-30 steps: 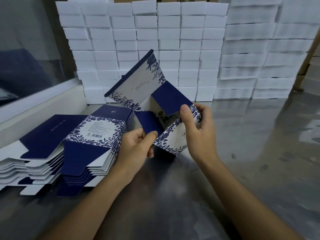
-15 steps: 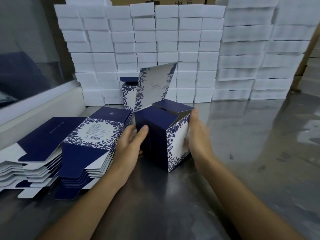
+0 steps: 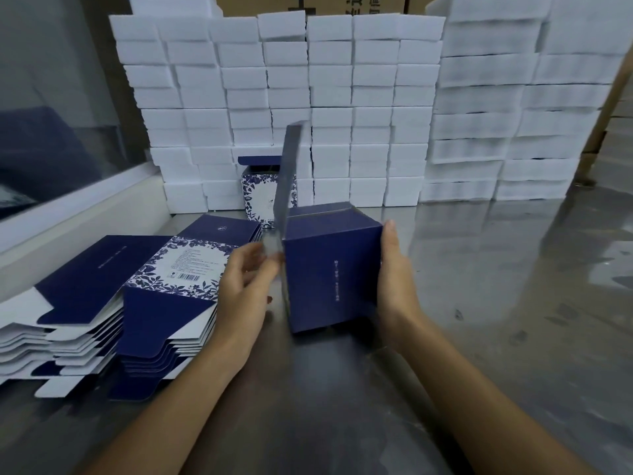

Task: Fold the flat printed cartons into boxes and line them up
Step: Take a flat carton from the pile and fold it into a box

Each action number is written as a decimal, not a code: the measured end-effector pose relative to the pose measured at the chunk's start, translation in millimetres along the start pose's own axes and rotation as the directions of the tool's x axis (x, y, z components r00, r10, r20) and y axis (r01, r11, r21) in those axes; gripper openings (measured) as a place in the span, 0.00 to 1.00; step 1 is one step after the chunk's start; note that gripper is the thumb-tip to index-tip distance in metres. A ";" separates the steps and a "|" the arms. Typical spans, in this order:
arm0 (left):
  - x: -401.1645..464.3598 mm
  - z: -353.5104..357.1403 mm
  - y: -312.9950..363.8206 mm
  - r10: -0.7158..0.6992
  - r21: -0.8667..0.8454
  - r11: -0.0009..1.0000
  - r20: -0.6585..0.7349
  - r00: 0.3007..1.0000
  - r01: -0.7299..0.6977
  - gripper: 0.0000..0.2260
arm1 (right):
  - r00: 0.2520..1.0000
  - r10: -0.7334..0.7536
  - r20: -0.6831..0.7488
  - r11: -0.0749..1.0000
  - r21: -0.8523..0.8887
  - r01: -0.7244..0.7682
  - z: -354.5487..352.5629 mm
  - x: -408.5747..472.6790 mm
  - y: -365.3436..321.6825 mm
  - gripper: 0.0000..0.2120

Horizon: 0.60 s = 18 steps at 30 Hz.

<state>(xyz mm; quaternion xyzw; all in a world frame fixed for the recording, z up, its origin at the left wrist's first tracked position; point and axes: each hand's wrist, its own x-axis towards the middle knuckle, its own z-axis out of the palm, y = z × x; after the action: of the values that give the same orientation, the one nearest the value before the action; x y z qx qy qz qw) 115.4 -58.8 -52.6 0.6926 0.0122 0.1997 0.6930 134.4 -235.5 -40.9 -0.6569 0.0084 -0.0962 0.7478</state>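
A folded dark-blue carton box (image 3: pixel 330 275) stands on the steel table (image 3: pixel 496 303), plain printed face towards me. Its lid flap (image 3: pixel 287 180) sticks straight up, blurred by motion. My right hand (image 3: pixel 394 279) presses flat with straight fingers on the box's right side. My left hand (image 3: pixel 245 289) is at the box's left edge, its curled fingers on the foot of the raised flap. One finished floral box (image 3: pixel 258 197) stands behind. Two stacks of flat printed cartons (image 3: pixel 178 269) (image 3: pixel 78 289) lie to the left.
A wall of stacked white foam blocks (image 3: pixel 342 97) runs along the back of the table, with taller piles (image 3: pixel 520 132) at the right. A white ledge under a window (image 3: pixel 75 214) borders the left side. Brown cardboard (image 3: pixel 308 3) shows above the blocks.
The box has turned so its plain blue face is towards me. The lid flap has swung up to vertical. My left hand has gone from flat on the side to the flap's foot.
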 end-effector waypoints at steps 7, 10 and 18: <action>-2.2 1.9 -0.7 0.024 -0.031 0.999 0.144 0.989 -0.020 0.37 | 0.989 -0.066 -0.134 0.998 -0.016 0.064 -7.3 3.6 4.2 0.13; -4.3 2.8 -1.1 0.081 0.066 0.994 0.126 0.989 -0.090 0.34 | 0.970 -0.157 -0.184 0.987 -0.074 0.145 -12.1 5.2 4.0 0.01; -5.6 1.7 1.5 0.156 0.082 0.984 0.069 0.985 -0.161 0.32 | 0.991 -0.126 -0.051 0.990 -0.074 0.122 -4.2 1.5 -0.8 0.20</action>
<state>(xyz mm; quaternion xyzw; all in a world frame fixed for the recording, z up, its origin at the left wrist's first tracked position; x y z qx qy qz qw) 110.3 -62.1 -52.5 0.7268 -0.0561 0.2316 0.6442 135.2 -239.9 -40.5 -0.6792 -0.0084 -0.1605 0.7162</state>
